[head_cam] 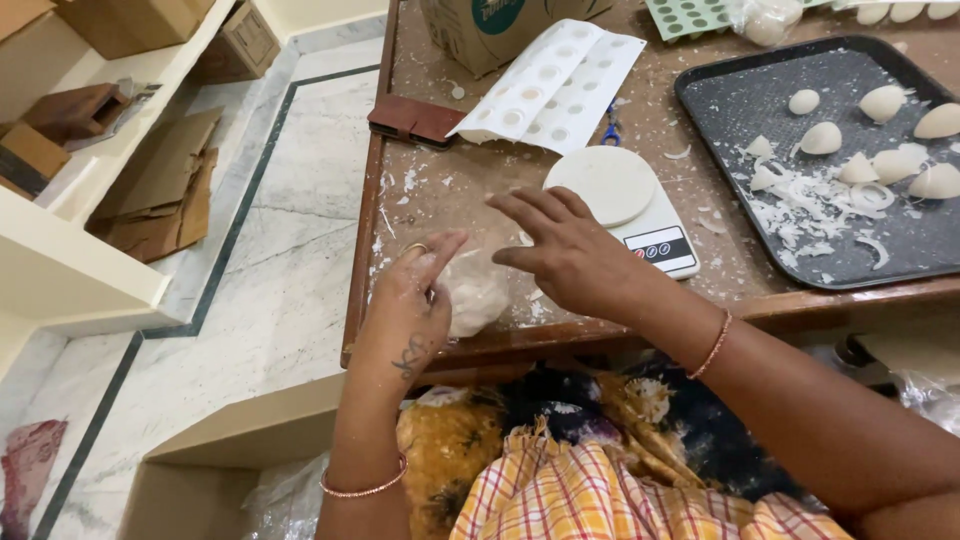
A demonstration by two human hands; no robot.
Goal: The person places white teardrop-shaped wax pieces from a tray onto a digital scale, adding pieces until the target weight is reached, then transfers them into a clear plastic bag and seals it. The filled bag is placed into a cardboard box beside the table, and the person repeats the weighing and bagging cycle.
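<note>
At the near edge of the desk (pixel 440 190), the left hand (pixel 415 290) curls loosely against a white dough lump (pixel 475 295). The right hand (pixel 565 250) hovers above it, fingers spread wide. Beyond sit a white scale (pixel 625 205), a white dimpled mould (pixel 555 85), and farthest a brown carton with a teal round label (pixel 490 35).

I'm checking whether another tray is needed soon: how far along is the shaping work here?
Done: several white half-dome pieces lie on the dark tray with shavings. In hand: the left hand rests on a white lump at the table edge, the right hand open above it. Left: that lump is unshaped, the scale is empty, and the white mould's cavities look empty.
</note>
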